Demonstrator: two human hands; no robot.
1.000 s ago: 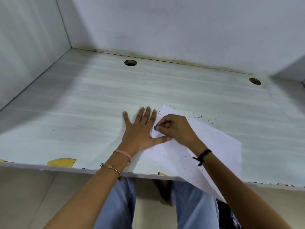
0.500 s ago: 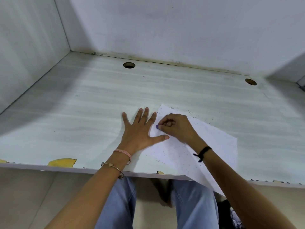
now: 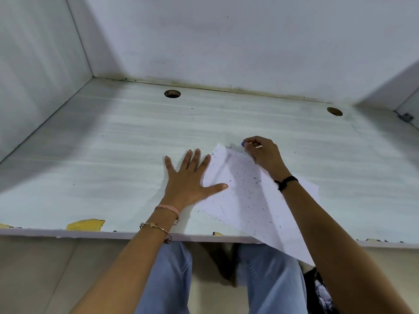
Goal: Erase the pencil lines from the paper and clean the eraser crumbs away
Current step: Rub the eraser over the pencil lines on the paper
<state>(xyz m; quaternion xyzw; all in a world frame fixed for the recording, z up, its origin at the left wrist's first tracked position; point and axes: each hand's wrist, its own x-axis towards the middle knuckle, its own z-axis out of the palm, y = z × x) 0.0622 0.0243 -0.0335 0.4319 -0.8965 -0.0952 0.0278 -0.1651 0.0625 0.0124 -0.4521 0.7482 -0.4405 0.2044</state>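
Paper (image 3: 249, 196) lay skewed on the worktop (image 3: 113, 155), long axis running from far-left corner to near-right corner, which overhung the front edge. Right forearm blocked my view of its right side. Dark crumbs (image 3: 238, 175) were scattered across the sheet. Left hand (image 3: 188, 177) lay flat, fingers spread, thumb pressing the sheet. Right hand (image 3: 265, 152) was curled, pinching a blue eraser (image 3: 243, 144) just past the far corner. I couldn't tell if the eraser touched down.
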